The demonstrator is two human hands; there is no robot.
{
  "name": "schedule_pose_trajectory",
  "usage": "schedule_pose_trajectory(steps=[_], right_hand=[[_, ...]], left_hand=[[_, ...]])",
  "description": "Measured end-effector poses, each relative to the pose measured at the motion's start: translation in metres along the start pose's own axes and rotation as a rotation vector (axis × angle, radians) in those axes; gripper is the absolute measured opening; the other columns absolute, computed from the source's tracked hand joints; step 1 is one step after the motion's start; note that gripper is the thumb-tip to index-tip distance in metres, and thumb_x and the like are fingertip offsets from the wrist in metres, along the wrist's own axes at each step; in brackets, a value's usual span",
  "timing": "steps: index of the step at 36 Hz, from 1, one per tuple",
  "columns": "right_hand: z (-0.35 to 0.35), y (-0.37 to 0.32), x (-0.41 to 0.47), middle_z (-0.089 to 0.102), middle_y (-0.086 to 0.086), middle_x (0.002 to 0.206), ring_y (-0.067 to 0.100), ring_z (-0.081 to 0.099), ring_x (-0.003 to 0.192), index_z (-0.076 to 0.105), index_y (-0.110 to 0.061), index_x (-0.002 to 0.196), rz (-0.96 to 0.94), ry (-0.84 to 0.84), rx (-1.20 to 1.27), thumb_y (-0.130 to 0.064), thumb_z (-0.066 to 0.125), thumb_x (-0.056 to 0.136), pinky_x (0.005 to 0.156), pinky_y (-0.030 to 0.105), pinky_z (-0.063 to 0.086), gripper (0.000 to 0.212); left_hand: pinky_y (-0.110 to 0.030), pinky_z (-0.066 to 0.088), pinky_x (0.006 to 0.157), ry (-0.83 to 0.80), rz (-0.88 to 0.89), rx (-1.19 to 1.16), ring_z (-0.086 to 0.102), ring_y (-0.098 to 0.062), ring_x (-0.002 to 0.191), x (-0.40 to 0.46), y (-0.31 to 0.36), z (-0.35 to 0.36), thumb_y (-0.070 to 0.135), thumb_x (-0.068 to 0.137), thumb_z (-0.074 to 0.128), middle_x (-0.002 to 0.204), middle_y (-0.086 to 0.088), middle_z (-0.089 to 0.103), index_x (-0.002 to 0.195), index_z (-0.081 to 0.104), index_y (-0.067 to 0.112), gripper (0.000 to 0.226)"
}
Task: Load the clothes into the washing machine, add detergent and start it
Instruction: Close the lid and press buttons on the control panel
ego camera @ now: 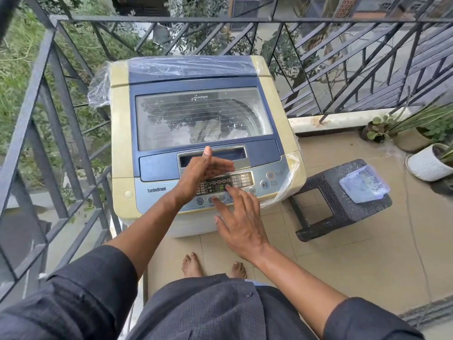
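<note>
Right hand point(241, 223) spread flat, fingertips point(228, 188) at panel point(242, 179) buttons. Left hand point(204, 171) relaxed, fingers straight, hovers over lid handle point(236, 153), holding nothing. Washer point(122, 133) rigid, heavy; buttons likely need light press. Clothes point(210, 130) soft, inside drum under closed lid point(203, 119).

Stool point(343, 200) right of washing machine point(122, 148), railing point(171, 19) behind

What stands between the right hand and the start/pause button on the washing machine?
Nothing visible does. The right hand hovers open over the control panel, and the start/pause button lies uncovered just to its right. The left hand is further left, not in the way.
</note>
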State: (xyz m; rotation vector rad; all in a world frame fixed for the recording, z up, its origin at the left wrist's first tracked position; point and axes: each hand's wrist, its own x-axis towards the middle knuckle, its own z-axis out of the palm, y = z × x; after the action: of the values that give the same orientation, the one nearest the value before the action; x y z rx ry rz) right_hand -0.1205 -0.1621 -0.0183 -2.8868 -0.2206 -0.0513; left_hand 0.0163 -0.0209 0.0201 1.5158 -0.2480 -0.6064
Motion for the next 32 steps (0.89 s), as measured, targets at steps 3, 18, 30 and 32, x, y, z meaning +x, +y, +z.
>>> schedule_pose_trajectory(steps=[3, 18, 30, 32], right_hand=[[0.0008, -0.0019, -0.0008, 0.042, 0.020, 0.155, 0.039, 0.041, 0.143, 0.053, -0.029, 0.147, 0.002, -0.003, 0.002, -0.039, 0.055, 0.100, 0.117, 0.060, 0.032, 0.048], [-0.0004, -0.0034, -0.0012, 0.044, 0.022, 0.155, 0.042, 0.039, 0.145, 0.056, -0.027, 0.147, -0.025, 0.023, -0.045, -0.043, 0.056, 0.099, 0.118, 0.064, 0.028, 0.051], [0.0019, -0.0009, 0.0011, 0.042, 0.021, 0.156, 0.041, 0.035, 0.149, 0.053, -0.031, 0.149, -0.025, -0.001, -0.067, -0.044, 0.056, 0.098, 0.120, 0.065, 0.027, 0.052], [0.0001, -0.0020, 0.0014, 0.039, 0.020, 0.157, 0.041, 0.032, 0.151, 0.053, -0.032, 0.148, -0.008, -0.007, -0.057, -0.044, 0.055, 0.098, 0.121, 0.064, 0.025, 0.051]], left_hand=[[-0.043, 0.052, 0.113, 0.008, -0.002, -0.003, 0.074, -0.025, 0.119, -0.0005, 0.0000, 0.0013, 0.062, 0.104, 0.020, 0.118, -0.014, 0.079, 0.121, 0.075, 0.000, 0.085], [-0.045, 0.053, 0.113, 0.009, 0.011, 0.018, 0.075, -0.024, 0.117, 0.0001, -0.0006, 0.0011, 0.073, 0.097, 0.024, 0.117, -0.011, 0.080, 0.120, 0.077, 0.002, 0.091], [-0.046, 0.052, 0.113, 0.011, -0.013, 0.041, 0.075, -0.025, 0.117, 0.0027, 0.0002, -0.0003, 0.061, 0.106, 0.018, 0.117, -0.013, 0.080, 0.120, 0.077, 0.002, 0.084], [-0.044, 0.053, 0.113, 0.010, -0.018, 0.041, 0.075, -0.025, 0.117, 0.0031, 0.0003, -0.0003, 0.059, 0.106, 0.018, 0.117, -0.013, 0.080, 0.120, 0.077, 0.002, 0.083]])
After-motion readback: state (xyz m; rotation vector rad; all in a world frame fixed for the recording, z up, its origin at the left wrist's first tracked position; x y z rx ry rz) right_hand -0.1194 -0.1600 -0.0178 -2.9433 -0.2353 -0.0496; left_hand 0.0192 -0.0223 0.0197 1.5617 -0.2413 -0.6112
